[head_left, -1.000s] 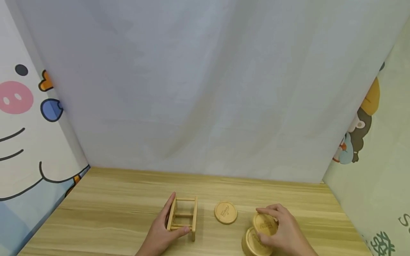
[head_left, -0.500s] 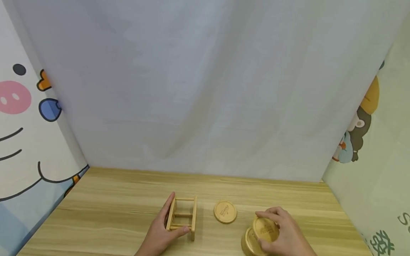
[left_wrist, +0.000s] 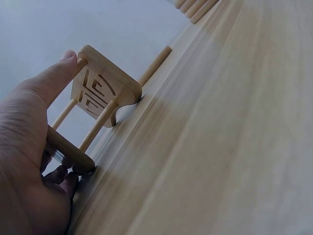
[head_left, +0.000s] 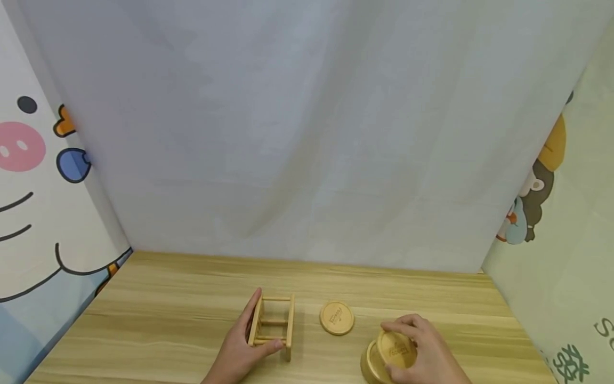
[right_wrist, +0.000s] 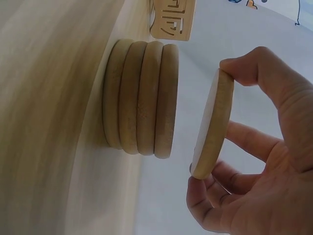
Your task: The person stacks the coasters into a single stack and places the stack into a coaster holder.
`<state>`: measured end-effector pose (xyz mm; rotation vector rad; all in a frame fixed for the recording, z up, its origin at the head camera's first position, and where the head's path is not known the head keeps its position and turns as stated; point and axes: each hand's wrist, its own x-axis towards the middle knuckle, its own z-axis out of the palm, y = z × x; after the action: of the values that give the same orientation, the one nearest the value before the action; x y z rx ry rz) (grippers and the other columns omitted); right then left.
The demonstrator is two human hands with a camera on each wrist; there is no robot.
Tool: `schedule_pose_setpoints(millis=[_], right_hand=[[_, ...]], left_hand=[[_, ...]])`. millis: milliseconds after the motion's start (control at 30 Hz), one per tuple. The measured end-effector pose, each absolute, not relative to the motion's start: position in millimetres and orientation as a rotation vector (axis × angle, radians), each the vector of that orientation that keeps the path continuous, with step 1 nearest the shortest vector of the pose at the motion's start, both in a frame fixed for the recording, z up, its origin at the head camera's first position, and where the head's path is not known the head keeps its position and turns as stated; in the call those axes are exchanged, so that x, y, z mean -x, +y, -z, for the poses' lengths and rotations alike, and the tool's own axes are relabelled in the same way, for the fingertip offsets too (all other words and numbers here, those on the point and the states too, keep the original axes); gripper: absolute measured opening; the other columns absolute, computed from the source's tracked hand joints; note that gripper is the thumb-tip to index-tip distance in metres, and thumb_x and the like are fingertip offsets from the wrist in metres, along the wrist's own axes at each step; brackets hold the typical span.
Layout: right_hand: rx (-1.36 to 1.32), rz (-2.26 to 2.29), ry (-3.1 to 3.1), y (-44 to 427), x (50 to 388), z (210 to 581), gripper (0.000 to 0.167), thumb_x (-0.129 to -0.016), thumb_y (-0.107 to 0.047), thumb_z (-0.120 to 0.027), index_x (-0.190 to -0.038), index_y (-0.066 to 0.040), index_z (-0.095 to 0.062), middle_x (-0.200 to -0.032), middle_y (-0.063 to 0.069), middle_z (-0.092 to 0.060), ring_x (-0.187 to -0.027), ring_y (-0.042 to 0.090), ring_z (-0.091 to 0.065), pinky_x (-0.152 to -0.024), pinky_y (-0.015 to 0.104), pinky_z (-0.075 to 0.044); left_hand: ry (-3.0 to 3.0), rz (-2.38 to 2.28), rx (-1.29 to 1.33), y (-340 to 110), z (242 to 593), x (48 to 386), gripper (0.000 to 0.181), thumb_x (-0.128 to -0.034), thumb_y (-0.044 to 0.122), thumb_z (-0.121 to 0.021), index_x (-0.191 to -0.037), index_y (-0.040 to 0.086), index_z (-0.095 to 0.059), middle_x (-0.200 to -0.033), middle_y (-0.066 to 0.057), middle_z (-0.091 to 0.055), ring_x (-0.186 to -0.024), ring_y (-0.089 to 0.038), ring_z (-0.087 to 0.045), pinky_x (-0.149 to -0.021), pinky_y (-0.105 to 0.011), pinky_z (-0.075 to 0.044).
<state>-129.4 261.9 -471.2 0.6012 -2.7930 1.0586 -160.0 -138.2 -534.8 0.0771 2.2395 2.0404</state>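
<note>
A small wooden rack (head_left: 290, 325) with carved side panels and thin rods stands on the table, also visible in the left wrist view (left_wrist: 102, 83). My left hand (head_left: 242, 344) grips its left panel, thumb over the front rod. At the right, my right hand (head_left: 427, 349) pinches a round wooden coaster (head_left: 397, 349) by its edges. That coaster (right_wrist: 217, 125) is held tilted, apart from a stack of several coasters (right_wrist: 146, 100) in the right wrist view. One more coaster (head_left: 337, 318) lies flat between the rack and the stack.
The wood-grain table (head_left: 201, 277) ends at a pale grey cloth (head_left: 307, 160) behind. Printed cartoon sheets stand at the left (head_left: 62, 213) and right (head_left: 571, 224) sides.
The coaster in my right hand has moved slightly downward and changed its tilt a little above the stack. My left hand and the rack have stayed in place.
</note>
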Motion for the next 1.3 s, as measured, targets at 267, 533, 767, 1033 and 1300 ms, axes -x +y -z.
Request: schedule_pose_setpoints(millis=[267,533,767,1033,1300], right_hand=[[-0.636,-1.015,-2.782,258,129,477,0.065,-0.071,-0.023,-0.099,-0.133,-0.012,-0.082,-0.120,-0.005,-0.063,-0.102,0.007,-0.054,-0.078,0.026,-0.046],[-0.731,-0.943,-2.714,256,132,483,0.065,-0.068,-0.022,-0.101,-0.129,-0.009,-0.082,-0.118,-0.008,-0.063,-0.105,0.006,-0.054,-0.081,0.028,-0.049],[-0.757,-0.913,-2.727,254,132,487,0.069,-0.065,-0.021,-0.102,-0.130,-0.007,-0.082,-0.120,-0.008,-0.062,-0.110,0.007,-0.053,-0.086,0.030,-0.052],[-0.768,-0.946,-2.825,252,132,485,0.070,-0.068,-0.018,-0.102,-0.133,-0.003,-0.080,-0.123,-0.002,-0.063,-0.110,0.016,-0.056,-0.086,0.030,-0.053],[-0.838,-0.938,-2.702,269,149,531,0.073,-0.067,-0.022,-0.105,-0.135,-0.010,-0.081,-0.120,-0.002,-0.064,-0.109,0.014,-0.054,-0.080,0.026,-0.051]], left_hand=[[2.236,-2.043,-0.082,-139,535,160,0.119,-0.0894,0.025,-0.097,-0.180,0.032,-0.021,-0.177,-0.024,-0.032,-0.143,-0.041,-0.058,-0.102,-0.046,-0.061],[2.216,-2.067,-0.084,-138,535,160,0.119,-0.0890,0.023,-0.097,-0.180,0.032,-0.021,-0.177,-0.023,-0.033,-0.140,-0.038,-0.061,-0.099,-0.037,-0.061],[2.210,-2.073,-0.087,-138,535,160,0.119,-0.0890,0.022,-0.097,-0.180,0.031,-0.021,-0.176,-0.024,-0.034,-0.139,-0.038,-0.061,-0.098,-0.036,-0.061],[2.200,-2.071,-0.077,-138,535,160,0.119,-0.0894,0.021,-0.097,-0.180,0.031,-0.020,-0.175,-0.024,-0.035,-0.137,-0.038,-0.063,-0.098,-0.038,-0.062],[2.249,-2.050,-0.080,-138,536,160,0.118,-0.0881,0.025,-0.098,-0.179,0.032,-0.023,-0.177,-0.022,-0.034,-0.141,-0.038,-0.060,-0.100,-0.038,-0.060]])
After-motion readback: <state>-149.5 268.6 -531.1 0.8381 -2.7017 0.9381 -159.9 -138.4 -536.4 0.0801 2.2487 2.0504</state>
